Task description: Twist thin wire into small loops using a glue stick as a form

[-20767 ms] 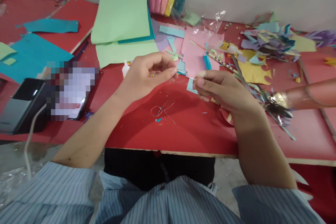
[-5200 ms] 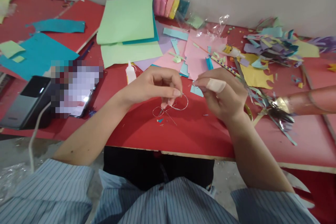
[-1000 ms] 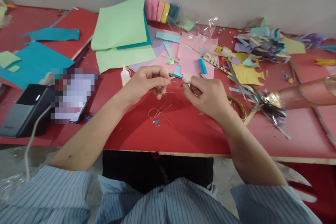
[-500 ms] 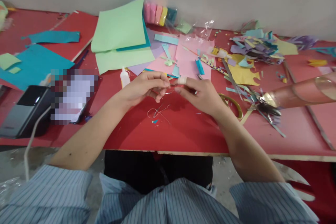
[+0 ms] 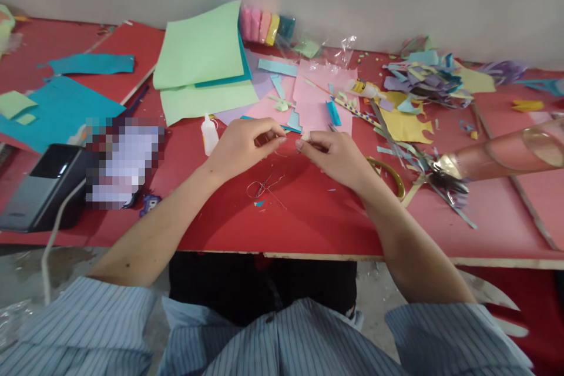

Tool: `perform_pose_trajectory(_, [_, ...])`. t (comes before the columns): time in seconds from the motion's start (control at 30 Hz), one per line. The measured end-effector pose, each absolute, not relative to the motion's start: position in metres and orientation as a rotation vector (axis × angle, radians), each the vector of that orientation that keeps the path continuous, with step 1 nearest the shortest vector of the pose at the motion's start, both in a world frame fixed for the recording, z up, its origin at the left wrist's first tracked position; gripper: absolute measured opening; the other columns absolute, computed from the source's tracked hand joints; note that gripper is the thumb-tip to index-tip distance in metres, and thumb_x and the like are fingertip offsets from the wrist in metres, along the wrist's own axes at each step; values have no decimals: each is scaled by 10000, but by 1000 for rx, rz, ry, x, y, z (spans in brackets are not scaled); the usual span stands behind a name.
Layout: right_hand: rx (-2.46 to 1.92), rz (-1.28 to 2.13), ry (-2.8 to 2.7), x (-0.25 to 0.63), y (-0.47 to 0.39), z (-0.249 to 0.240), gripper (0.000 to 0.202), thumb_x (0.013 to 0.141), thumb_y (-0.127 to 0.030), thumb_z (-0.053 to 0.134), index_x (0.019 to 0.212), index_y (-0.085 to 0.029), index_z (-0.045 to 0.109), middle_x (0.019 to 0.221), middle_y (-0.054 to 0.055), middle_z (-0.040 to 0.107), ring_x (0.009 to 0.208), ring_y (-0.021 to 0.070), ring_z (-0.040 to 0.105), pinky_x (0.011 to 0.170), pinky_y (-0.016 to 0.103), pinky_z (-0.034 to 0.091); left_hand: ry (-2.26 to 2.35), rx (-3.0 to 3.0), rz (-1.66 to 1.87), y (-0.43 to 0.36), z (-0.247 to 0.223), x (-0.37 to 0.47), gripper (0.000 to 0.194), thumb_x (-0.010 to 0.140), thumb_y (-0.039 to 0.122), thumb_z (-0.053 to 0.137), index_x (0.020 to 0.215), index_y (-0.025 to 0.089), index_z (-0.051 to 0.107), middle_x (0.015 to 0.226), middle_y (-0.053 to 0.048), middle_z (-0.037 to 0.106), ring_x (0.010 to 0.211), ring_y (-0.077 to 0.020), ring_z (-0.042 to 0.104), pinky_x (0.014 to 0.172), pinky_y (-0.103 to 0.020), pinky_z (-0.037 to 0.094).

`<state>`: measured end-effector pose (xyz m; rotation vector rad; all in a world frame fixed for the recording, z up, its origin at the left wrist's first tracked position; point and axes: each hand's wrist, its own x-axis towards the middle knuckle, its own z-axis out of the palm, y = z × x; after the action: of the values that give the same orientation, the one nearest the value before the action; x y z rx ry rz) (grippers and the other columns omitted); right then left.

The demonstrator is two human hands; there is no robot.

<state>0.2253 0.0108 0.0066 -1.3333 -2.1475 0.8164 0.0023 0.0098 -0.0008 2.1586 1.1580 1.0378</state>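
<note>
My left hand (image 5: 250, 144) is closed in a pinch, thumb against forefinger, above the red table. A thin wire (image 5: 281, 154) curves just below those fingertips; it is faint and its ends are hard to follow. Facing it, my right hand (image 5: 333, 154) also pinches, with a pale wrap on its forefinger and a small silvery bit of the wire at the fingertips. A narrow gap separates the two hands. On the table below them lie loose, tangled thin wires (image 5: 263, 189) beside a tiny blue paper scrap (image 5: 259, 204).
A white glue bottle (image 5: 209, 135) stands by my left hand. Scissors with a yellow handle (image 5: 390, 176) lie beside my right wrist. Farther back are green paper sheets (image 5: 202, 50) and a heap of paper scraps (image 5: 425, 79). At left are a phone (image 5: 127, 158) and a grey device (image 5: 44, 188).
My hands have drawn slightly apart. The left fingers, spread more loosely before, have curled into a closer pinch. A small purple object shows more fully beside the phone.
</note>
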Motion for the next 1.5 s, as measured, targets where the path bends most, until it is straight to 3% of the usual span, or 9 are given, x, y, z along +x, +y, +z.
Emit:
perform_pose_trajectory(0.17, [-1279, 911, -2121, 219, 5, 8, 314, 909, -275, 560, 620, -190, 471, 566, -57, 379, 563, 88, 332, 562, 276, 256, 1149, 2077, 1066, 8, 0, 7, 63, 886, 165, 684, 830, 171, 711, 731, 9, 720, 645, -81, 643, 622, -189, 491])
perform_pose_trajectory(0.37, [-1332, 831, -2103, 214, 1, 6, 309, 864, -222, 539, 593, -192, 395, 555, -62, 298, 563, 82, 288, 552, 277, 230, 1122, 2165, 1154, 6, -4, 10, 72, 875, 125, 674, 833, 176, 700, 719, 24, 715, 624, -70, 618, 609, -183, 479])
perform_pose_trajectory(0.7, [-1479, 695, -2120, 210, -5, 9, 332, 859, -232, 554, 584, -195, 372, 516, -59, 343, 529, 80, 304, 539, 276, 227, 1112, 2307, 1173, 4, -6, 10, 70, 893, 146, 649, 881, 188, 703, 733, 29, 725, 650, -82, 641, 619, -191, 481])
perform_pose_trajectory(0.87, [-1540, 653, -2112, 211, -5, 9, 302, 902, -264, 547, 610, -192, 515, 537, -32, 482, 525, 96, 393, 577, 278, 276, 1162, 2309, 1138, 4, -8, 10, 82, 902, 179, 635, 911, 202, 713, 742, 23, 724, 650, -93, 639, 633, -212, 485])
perform_pose_trajectory(1.1, [-1364, 775, -1953, 216, 4, 4, 290, 941, -370, 584, 756, -178, 696, 706, 26, 691, 702, 157, 610, 685, 280, 422, 1203, 2192, 1078, 5, -3, 9, 73, 900, 199, 644, 911, 202, 717, 794, 8, 743, 653, -97, 635, 644, -219, 490])
perform_pose_trajectory(1.27, [-1294, 966, -1834, 218, 7, 3, 297, 911, -420, 650, 758, -174, 716, 728, 38, 722, 708, 165, 643, 676, 290, 470, 1238, 2063, 1051, 5, 3, 8, 50, 902, 215, 656, 890, 198, 701, 729, 10, 706, 637, -105, 634, 653, -227, 516])
perform_pose_trajectory(1.5, [-1237, 1203, -1705, 217, 8, 4, 411, 841, -566, 722, 734, -169, 705, 698, 32, 704, 628, 136, 622, 646, 286, 493, 1214, 1964, 1044, 6, 5, 8, 43, 910, 221, 665, 897, 189, 692, 792, -2, 733, 680, -103, 651, 654, -217, 524])
